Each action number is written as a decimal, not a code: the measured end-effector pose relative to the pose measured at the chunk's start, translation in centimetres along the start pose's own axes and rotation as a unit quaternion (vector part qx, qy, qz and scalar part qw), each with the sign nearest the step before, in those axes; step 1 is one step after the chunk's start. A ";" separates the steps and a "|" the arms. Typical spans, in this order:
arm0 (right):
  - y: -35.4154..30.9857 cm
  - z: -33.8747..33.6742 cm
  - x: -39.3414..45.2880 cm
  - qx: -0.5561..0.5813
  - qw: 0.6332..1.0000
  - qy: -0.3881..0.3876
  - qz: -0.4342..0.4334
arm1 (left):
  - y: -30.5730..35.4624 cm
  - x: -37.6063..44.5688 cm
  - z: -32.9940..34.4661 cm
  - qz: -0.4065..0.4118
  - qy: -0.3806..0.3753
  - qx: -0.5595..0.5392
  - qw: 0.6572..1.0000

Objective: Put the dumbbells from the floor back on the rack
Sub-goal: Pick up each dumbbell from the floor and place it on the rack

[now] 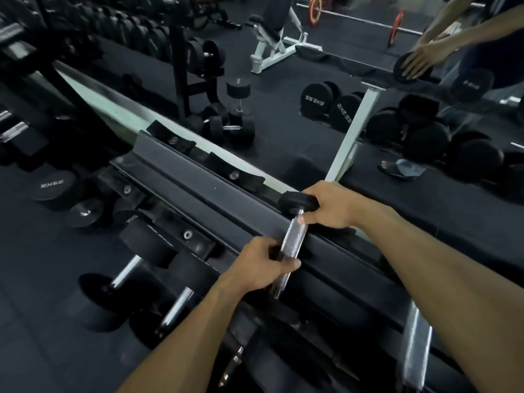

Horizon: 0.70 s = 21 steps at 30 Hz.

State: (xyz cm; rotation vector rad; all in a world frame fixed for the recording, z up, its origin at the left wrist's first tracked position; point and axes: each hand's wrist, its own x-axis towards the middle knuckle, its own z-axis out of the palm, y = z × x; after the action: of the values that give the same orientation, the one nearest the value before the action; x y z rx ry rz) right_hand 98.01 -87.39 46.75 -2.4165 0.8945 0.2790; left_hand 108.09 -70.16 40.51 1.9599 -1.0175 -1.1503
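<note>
A black dumbbell with a knurled chrome handle (293, 236) lies across the top shelf of the dark rack (198, 177). My left hand (263, 265) grips the near part of the handle. My right hand (329, 207) holds the far black head, thumb on the handle. The dumbbell's near head is hidden under my left hand and arm. Black cradles (235, 173) with a centre bolt sit along the top shelf.
Larger dumbbells (127, 268) lie on the lower shelf at the left. A mirror behind the rack reflects dumbbells on the floor (317, 102), a bench (272, 38), a barbell and my own hands. Black rubber flooring spreads to the left.
</note>
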 end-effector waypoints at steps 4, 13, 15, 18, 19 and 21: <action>-0.4 0.0 -0.4 -0.004 1.000 0.002 0.012 | 0.1 -0.4 -0.2 0.015 0.024 0.002 1.000; -5.6 -1.2 -0.7 -0.093 0.995 0.023 -0.017 | -0.5 -3.6 -3.1 0.021 0.073 0.040 0.996; -8.2 -0.9 -0.3 -0.106 0.993 0.020 -0.048 | -0.9 -4.9 -4.4 0.013 0.087 0.049 0.995; -12.6 0.5 0.6 -0.142 0.984 -0.006 -0.104 | -2.5 -7.6 -6.8 -0.006 0.126 0.077 0.989; -14.1 1.2 0.8 -0.156 0.980 -0.016 -0.124 | -3.4 -8.6 -7.6 -0.018 0.137 0.088 0.986; -17.1 3.0 1.4 -0.175 0.971 -0.036 -0.161 | -5.8 -10.9 -9.2 -0.052 0.154 0.104 0.981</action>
State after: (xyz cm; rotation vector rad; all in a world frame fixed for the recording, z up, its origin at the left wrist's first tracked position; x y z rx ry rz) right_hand 110.25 -75.70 50.89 -2.8047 0.4346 0.4273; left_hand 114.64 -56.66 43.93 2.2937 -0.9064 -0.7824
